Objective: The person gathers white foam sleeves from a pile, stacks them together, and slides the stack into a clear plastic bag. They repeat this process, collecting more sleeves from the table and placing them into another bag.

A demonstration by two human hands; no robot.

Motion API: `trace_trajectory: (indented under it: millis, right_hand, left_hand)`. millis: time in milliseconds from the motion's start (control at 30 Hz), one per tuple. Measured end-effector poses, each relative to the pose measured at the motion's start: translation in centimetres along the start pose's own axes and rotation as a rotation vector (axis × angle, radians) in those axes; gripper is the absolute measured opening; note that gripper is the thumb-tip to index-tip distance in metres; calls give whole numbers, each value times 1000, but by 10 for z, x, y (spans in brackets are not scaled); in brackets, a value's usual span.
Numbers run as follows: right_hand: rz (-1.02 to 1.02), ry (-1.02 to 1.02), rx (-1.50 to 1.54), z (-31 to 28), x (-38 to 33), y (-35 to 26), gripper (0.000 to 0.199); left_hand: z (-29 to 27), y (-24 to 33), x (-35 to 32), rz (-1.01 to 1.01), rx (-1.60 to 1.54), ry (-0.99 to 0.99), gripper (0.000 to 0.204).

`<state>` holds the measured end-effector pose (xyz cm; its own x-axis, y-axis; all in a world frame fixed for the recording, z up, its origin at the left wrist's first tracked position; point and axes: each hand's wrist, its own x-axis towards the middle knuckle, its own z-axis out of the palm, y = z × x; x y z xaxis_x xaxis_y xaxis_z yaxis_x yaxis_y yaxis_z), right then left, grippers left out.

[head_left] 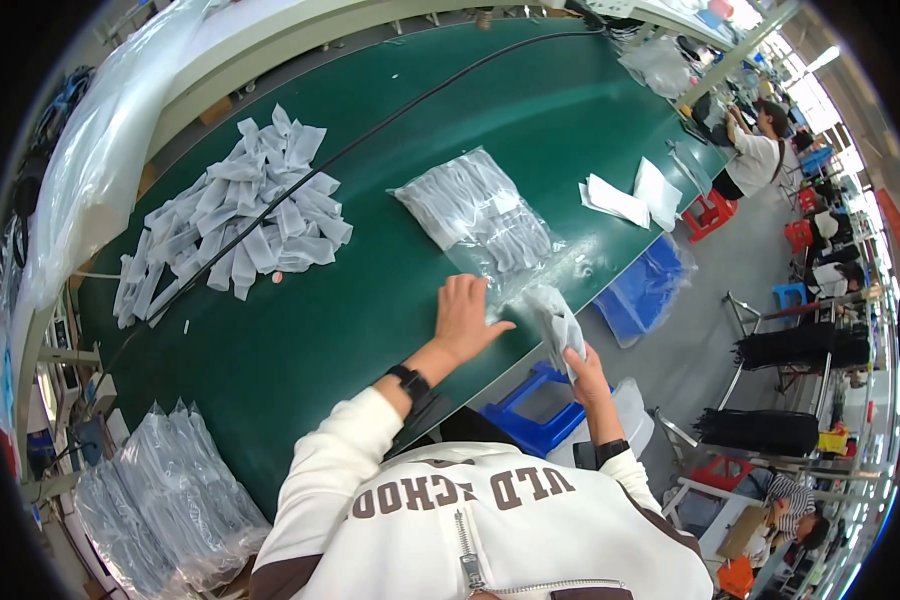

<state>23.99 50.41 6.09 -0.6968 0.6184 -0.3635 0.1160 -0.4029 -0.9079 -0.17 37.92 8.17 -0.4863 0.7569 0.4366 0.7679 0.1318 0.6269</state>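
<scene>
My left hand (458, 318) lies palm down over the green table, fingers stretched and thumb spread, at the near edge of a clear plastic bag. Whether it presses on the film I cannot tell. The bag is packed with grey-white wrapped pieces (485, 205) in rows, and its loose end points toward me. In my right hand (588, 372), beyond the table's edge, is a small bundle of grey-white plastic-wrapped pieces (552, 318), gripped at its lower end. Its upper end is beside the bag's loose film. What is inside the wrappers cannot be made out.
A heap of similar wrapped pieces (240, 205) is on the table's left, crossed by a black cable (370, 130). White sheets (620, 198) lie at right. Filled clear bags (170, 495) stand lower left. A blue stool (530, 405) and blue plastic (645, 290) are beside the table.
</scene>
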Motion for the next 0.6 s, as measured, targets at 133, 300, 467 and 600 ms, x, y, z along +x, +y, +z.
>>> trace_trajectory:
  millis: [133, 300, 467, 600]
  right_hand:
    - [-32, -17, 104, 5, 19, 4, 68]
    - [-13, -155, 114, 23, 68, 6, 70]
    - [-75, -58, -335, 52, 104, -23, 67]
    - [-144, 52, -889, 88, 103, -41, 62]
  left_hand:
    - [36, -30, 19, -82, -79, -31, 24]
    - [32, -26, 26, -118, -319, 67, 11]
    - [17, -12, 31, -171, -367, 117, 8]
    - [6, -17, 23, -120, -360, 119, 6]
